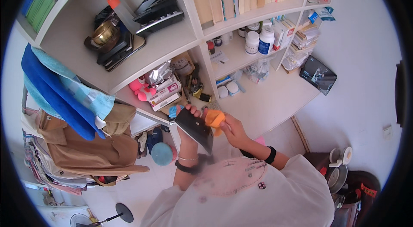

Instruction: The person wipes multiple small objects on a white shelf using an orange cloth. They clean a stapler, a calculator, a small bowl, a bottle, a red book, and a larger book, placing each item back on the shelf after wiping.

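My left hand (pixel 193 110) holds a flat, dark rectangular object (pixel 195 128) with a pale edge, its fingertips curling over the upper edge. The object is tilted in front of my chest, and I cannot tell whether it is a box, a case or a device. A bunched orange cloth (pixel 215 119) is pinched in my right hand (pixel 235 131), close to the dark face of the object. Whether the cloth touches that face is not clear. Part of my left palm is hidden behind the object.
A white shelf unit (pixel 155 57) with a desk top (pixel 258 101) stands before me. White bottles (pixel 252 43) sit on a middle shelf. A tablet (pixel 318 74) leans at the desk's right. Hanging clothes (pixel 93 152) are on the left, with a blue-lidded container (pixel 162 153) on the floor.
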The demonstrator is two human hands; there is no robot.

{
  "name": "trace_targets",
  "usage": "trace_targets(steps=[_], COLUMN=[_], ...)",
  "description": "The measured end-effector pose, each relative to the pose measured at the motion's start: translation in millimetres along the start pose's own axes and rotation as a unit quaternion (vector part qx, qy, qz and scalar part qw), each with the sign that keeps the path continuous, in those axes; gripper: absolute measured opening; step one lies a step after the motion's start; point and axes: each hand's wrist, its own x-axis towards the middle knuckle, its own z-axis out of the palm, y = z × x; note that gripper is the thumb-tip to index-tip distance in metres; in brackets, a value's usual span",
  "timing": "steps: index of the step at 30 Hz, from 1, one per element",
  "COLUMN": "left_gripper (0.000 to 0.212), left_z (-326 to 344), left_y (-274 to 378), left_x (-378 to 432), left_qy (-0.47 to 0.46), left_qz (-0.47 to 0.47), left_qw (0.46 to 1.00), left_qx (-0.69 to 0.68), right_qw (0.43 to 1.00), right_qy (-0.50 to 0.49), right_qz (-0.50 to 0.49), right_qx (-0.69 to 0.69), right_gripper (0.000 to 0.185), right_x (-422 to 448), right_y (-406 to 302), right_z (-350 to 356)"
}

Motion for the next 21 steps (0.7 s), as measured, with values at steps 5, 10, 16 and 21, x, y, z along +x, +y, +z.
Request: trace_targets(steps=[5, 10, 16, 21], left_gripper=[0.036, 0.05, 0.088, 0.082], left_z=[0.0, 28.1, 83.3, 111.9], left_y=[4.0, 9.6, -1.4, 6.6], left_x=[2.3, -5.3, -38.7, -48.2], left_qy=[0.153, 0.151, -0.117, -0.095], left_qz=[0.197, 0.188, 0.225, 0.309], left_qw=[0.946, 0.889, 0.715, 0.42], left_qx=[0.208, 0.39, 0.651, 0.848], right_qw=[0.991, 0.974, 0.894, 0.894], right_qy=[-0.093, -0.119, 0.01, 0.013], right_qz=[0.064, 0.062, 0.219, 0.191], right_qx=[-0.066, -0.183, 0.391, 0.406], right_gripper=[0.034, 0.037, 0.026, 0.027], right_x=[-10.2, -7.4, 15.2, 29.3], right_y=[-15.1, -22.7, -27.6, -51.8], right_z=[-9.5, -4.8, -24.4, -23.8])
